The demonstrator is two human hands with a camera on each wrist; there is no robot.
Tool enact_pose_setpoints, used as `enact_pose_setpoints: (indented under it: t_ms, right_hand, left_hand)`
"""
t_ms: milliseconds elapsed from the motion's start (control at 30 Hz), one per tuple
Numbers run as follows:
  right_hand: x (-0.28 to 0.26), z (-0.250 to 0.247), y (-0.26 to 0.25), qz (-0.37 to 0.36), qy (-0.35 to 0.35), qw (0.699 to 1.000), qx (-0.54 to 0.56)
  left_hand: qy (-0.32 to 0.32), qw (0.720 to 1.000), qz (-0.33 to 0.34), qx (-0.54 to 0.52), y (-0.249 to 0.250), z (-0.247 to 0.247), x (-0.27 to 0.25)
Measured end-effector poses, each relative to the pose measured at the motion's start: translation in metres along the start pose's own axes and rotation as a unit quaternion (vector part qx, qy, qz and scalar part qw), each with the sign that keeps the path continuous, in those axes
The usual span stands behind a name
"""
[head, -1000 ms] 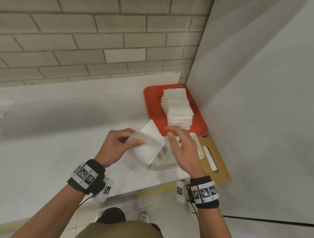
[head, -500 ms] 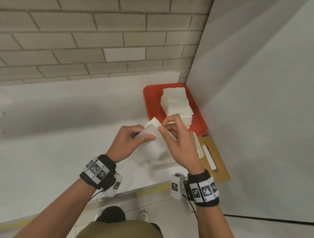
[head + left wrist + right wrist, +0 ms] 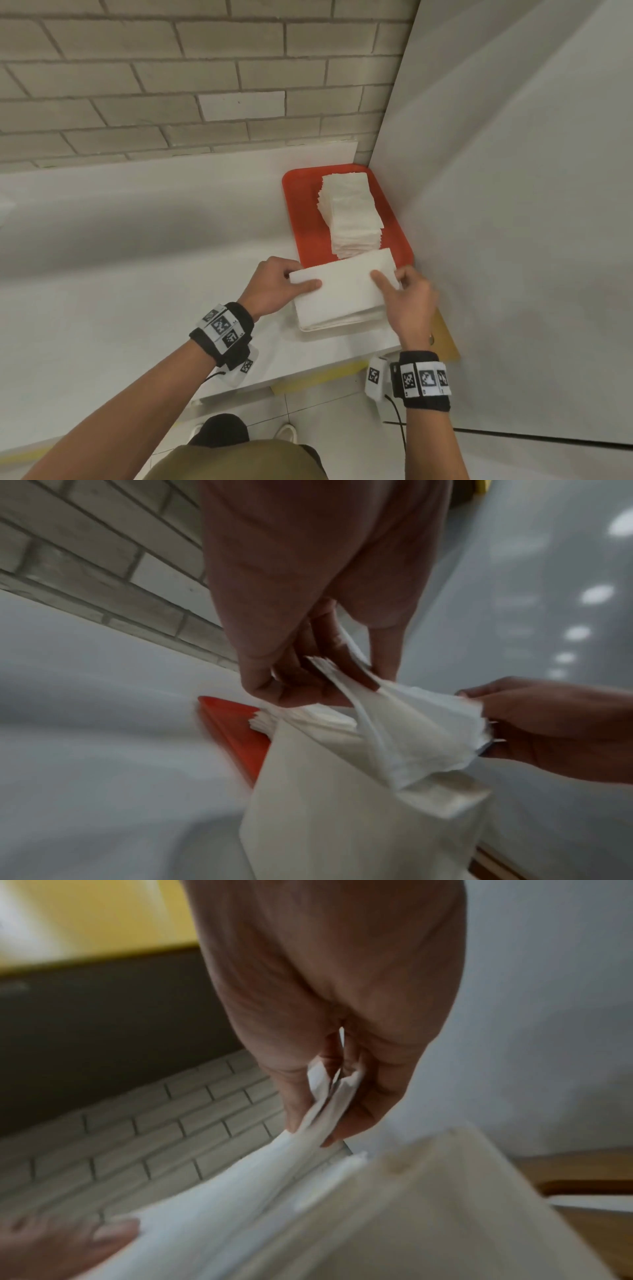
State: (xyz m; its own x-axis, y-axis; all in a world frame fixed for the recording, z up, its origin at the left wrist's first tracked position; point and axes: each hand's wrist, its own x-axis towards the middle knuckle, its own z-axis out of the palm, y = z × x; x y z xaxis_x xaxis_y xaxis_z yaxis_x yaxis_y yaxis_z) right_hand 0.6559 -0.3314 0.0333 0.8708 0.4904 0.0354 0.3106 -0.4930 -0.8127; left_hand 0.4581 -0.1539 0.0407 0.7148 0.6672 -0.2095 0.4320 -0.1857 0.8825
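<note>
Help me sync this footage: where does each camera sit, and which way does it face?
Head: on the head, facing down at the napkin, red tray and brick wall; left hand, right hand and forearms show.
Left wrist: faces along the left hand at the pinched napkin and red tray; right hand shows too.
Right wrist: faces along the right hand toward the brick wall; left fingertips show.
Shared: every view shows both hands on the napkin.
</note>
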Motion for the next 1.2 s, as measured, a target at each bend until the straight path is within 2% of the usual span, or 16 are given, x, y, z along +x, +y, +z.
enact_pose_setpoints:
  t_ms: [133,233,333,367,400,467,500,533,567,633,767,933,1000,1067,1133,1200]
  right_hand:
    - [0.001,0.017,0.02,0.005,-0.004,0.991,-0.133]
    - [-0.005,0.026,0.025,-0.038,0.002,0.974,-0.221]
    - [-0.009,0.024,0.02,-0.128,0.073,0.959,-0.242]
    - [-0.008,0.022,0.016,-0.161,0.066,0.958,-0.227]
    - [-0.007,0.023,0.013,-0.193,0.027,0.957,-0.213]
    - [-0.002,0.032,0.013,-0.208,-0.119,0.94,-0.242]
    - [0.0,0.038,0.014,-0.195,-0.187,0.92,-0.283]
    - [0.002,0.042,0.015,-0.179,-0.232,0.9,-0.322]
    - [0.005,0.045,0.015,-0.157,-0.256,0.893,-0.336]
    - [0.011,0.04,0.013,-0.109,-0.275,0.903,-0.312]
    - [0.018,0.029,0.016,-0.022,-0.309,0.896,-0.32]
    - [0.015,0.036,-0.001,-0.009,-0.306,0.891,-0.334]
    - [0.006,0.035,-0.012,-0.041,-0.272,0.889,-0.365]
    - [-0.013,0.039,-0.026,-0.11,-0.208,0.907,-0.349]
    - [-0.041,0.051,-0.048,-0.159,-0.144,0.945,-0.247]
    - [-0.071,0.073,-0.073,-0.19,-0.116,0.966,-0.131]
  left_hand:
    - [0.045,0.991,-0.017,0.128,-0.011,0.037,0.014]
    - [0.052,0.982,-0.002,0.181,-0.012,0.05,0.014]
    - [0.117,0.948,0.099,0.278,-0.012,0.051,0.007]
    - [0.13,0.932,0.146,0.304,-0.011,0.052,0.006]
    - [0.121,0.919,0.194,0.322,-0.012,0.056,0.008]
    - [0.029,0.911,0.246,0.33,-0.015,0.065,0.014]
    - [-0.03,0.913,0.236,0.332,-0.015,0.068,0.017]
    - [-0.079,0.913,0.213,0.34,-0.014,0.07,0.02]
    - [-0.11,0.91,0.192,0.35,-0.009,0.069,0.022]
    - [-0.143,0.897,0.15,0.39,0.001,0.062,0.026]
    - [-0.191,0.834,0.069,0.513,0.009,0.047,0.025]
    - [-0.201,0.789,0.073,0.576,0.018,0.062,0.021]
    - [-0.181,0.804,0.09,0.559,0.018,0.054,0.019]
    - [-0.131,0.858,0.125,0.48,0.012,0.031,0.008]
    - [-0.051,0.913,0.161,0.37,0.0,-0.003,-0.017]
    - [0.016,0.942,0.161,0.295,-0.023,-0.043,-0.047]
